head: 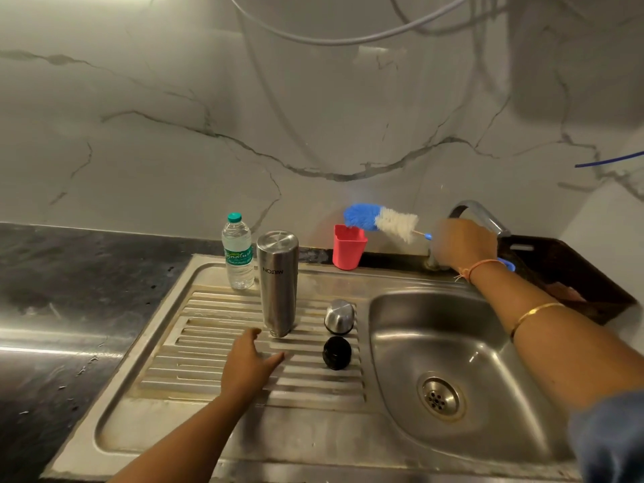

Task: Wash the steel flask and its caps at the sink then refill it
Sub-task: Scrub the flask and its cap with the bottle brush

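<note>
The steel flask (278, 284) stands upside down on the ribbed drainboard (209, 343). To its right lie a steel cap (339, 317) and a black inner cap (337, 352). My left hand (249, 364) hovers open just in front of the flask, fingers spread, touching nothing. My right hand (465, 244) grips the handle of a blue and white bottle brush (381, 221) near the tap (482, 212), with the bristles pointing left above a red cup (348, 252).
A small plastic water bottle (238, 252) with a green cap stands behind the flask. The sink basin (411, 343) with its drain (439, 399) lies at the right. A dark tray (571, 273) sits behind the basin, and dark countertop (52, 308) stretches left.
</note>
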A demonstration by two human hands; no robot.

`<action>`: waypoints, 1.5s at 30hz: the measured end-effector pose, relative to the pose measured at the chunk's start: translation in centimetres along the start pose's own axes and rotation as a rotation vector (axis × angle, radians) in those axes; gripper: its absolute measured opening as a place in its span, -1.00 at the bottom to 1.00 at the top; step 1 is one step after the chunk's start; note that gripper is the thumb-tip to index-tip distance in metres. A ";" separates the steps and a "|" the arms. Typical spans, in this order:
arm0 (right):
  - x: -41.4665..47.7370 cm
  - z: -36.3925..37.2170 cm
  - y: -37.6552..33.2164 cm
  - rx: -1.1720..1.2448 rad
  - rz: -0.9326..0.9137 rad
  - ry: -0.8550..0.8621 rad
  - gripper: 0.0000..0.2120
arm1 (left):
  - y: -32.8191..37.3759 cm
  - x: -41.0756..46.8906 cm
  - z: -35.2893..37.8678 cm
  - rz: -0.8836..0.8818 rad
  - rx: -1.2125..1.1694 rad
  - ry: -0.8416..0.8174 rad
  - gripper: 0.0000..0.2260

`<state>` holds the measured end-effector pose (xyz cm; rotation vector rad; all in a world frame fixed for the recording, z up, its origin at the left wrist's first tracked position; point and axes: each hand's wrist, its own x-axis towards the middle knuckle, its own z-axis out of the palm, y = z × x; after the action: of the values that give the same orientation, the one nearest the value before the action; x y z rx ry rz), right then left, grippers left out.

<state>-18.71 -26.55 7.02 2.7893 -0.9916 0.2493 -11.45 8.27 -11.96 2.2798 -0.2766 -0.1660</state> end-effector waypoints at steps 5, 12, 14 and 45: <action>-1.4 0.8 0.5 0.071 0.008 0.055 -0.87 | 2.3 1.9 -1.1 0.003 -0.136 0.036 -0.08; -2.4 0.8 0.3 0.208 0.070 0.112 -0.87 | 4.4 4.4 -2.1 -0.008 -0.286 0.016 -0.05; -2.7 0.9 0.2 0.216 0.065 0.102 -0.83 | 4.8 4.7 -2.3 -0.005 -0.321 -0.009 -0.08; -10.6 1.1 -0.3 0.314 0.249 0.065 -0.81 | 4.9 -2.8 -4.3 -0.060 -0.513 0.150 -0.37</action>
<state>-26.48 -20.09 3.70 2.8978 -1.3921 0.5705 -13.96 8.99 -5.36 1.7803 -0.0734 -0.0837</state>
